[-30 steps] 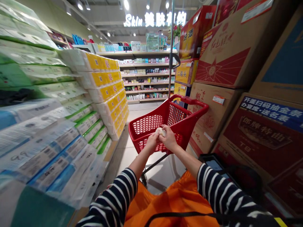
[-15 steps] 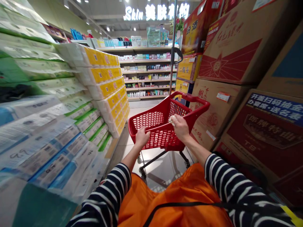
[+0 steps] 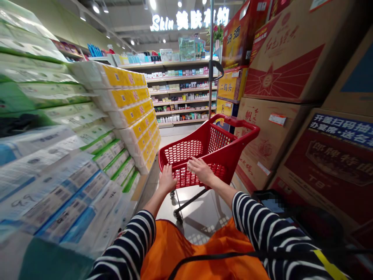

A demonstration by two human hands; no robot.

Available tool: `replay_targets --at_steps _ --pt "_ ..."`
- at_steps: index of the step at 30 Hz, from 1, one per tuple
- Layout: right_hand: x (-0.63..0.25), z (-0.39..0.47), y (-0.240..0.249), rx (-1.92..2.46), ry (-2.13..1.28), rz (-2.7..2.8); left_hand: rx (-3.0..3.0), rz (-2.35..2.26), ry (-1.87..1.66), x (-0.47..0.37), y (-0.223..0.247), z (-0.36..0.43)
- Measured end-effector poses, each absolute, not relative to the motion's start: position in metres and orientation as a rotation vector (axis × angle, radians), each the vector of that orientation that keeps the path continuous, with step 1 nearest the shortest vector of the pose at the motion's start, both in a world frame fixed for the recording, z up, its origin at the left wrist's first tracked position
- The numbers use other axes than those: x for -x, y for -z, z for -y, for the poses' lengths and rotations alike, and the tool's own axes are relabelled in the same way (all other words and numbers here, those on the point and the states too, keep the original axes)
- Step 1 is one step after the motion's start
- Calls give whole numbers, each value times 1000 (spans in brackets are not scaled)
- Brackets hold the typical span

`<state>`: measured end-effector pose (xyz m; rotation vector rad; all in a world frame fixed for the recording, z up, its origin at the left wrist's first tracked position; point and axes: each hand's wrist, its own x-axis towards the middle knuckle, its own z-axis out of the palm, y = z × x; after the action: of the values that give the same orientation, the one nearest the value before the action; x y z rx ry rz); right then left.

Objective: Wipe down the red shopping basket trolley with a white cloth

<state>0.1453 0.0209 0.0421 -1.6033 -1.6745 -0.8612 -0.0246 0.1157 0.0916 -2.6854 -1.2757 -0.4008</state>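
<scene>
One red shopping cart, standing mid-frame, its handling seemingly being under way, finished and remaining parts not showing: left hand hovering or resting, fingers spread, at its near side; right hand loosely pinching white wad.

From one head-worn camera we look forward and down, past our striped sleeves close below, onto the red cart just beyond, with the far shelves facing us straight ahead.

Navy sleeves striped with white are worn; the front is covered by an orange garment, crossed by a black strap; a yellow strip is seen at the right.
</scene>
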Motion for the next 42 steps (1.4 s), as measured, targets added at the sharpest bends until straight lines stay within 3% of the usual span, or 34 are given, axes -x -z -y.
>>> replay_targets --at_steps 9,12,20,28,32,37,42 --pt "-302 72 -71 1944 984 640 2533 1393 456 31 -84 -114" --pt "-305 75 -68 1989 969 687 2496 1249 452 16 -78 -105" --pt "-238 32 -61 1859 952 1543 2492 1060 443 2 -68 -96" --pt "-336 101 -83 2115 903 671 2471 1195 446 18 -72 -105" --pt "-306 81 -65 2076 915 933 2516 1197 497 15 -73 -105" --pt "-210 20 -39 1705 981 1461 2659 1194 630 23 -74 -113" --pt "-130 -30 -49 1374 1102 1593 2758 1377 894 48 -70 -135"
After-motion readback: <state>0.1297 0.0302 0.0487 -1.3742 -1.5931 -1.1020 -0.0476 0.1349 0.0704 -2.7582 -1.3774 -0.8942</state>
